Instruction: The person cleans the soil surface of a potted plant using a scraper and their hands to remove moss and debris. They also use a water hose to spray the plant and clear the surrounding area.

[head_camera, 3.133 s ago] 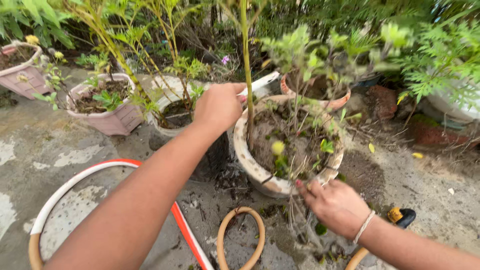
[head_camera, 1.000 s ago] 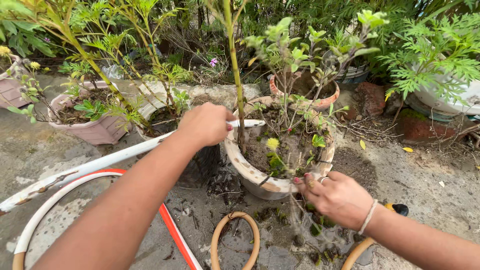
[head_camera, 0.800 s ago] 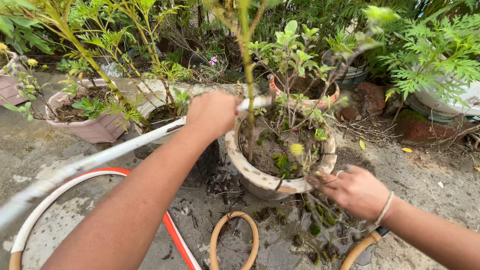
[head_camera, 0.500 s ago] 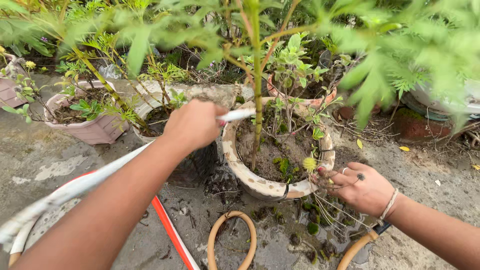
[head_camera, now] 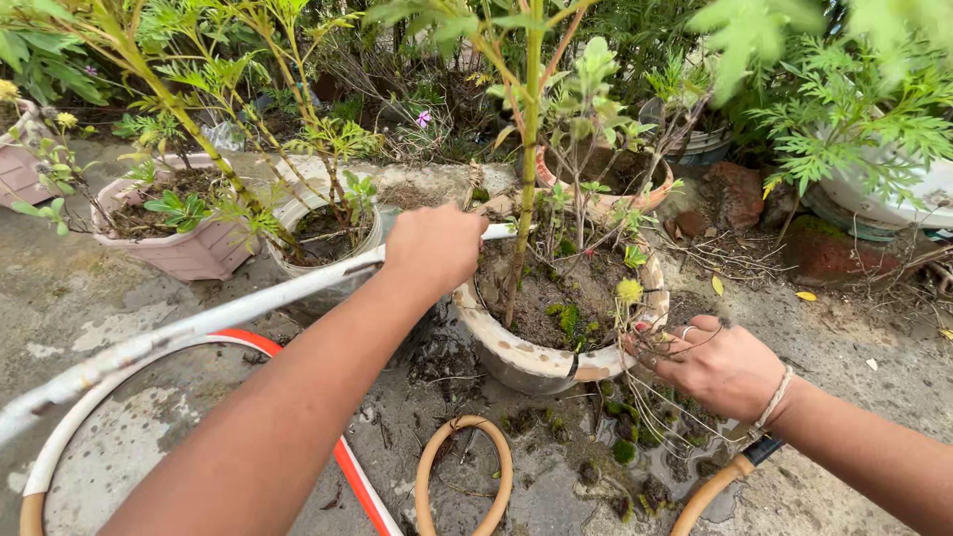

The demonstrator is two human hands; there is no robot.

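My left hand [head_camera: 435, 245] is closed around a long white pipe [head_camera: 199, 323] whose tip reaches over the soil of a worn cream-and-brown pot [head_camera: 541, 359]. A tall green stem [head_camera: 526, 169] rises from that pot's soil, with small leafy shoots and a yellow flower bud beside it. My right hand [head_camera: 713, 365] grips the pot's right rim, fingers curled among thin bare roots and twigs that hang over the edge.
Pink pots [head_camera: 189, 248] and a white pot [head_camera: 328, 233] with leafy plants stand to the left. A terracotta pot [head_camera: 606, 194] is behind. A red-and-white hose [head_camera: 352, 467] and a tan hose loop [head_camera: 467, 481] lie on wet concrete, with moss clumps [head_camera: 625, 452] near the pot.
The pot has tilted and rocked between my hands. The white pipe swung up and back down across its rim. My right hand slid along the right rim.
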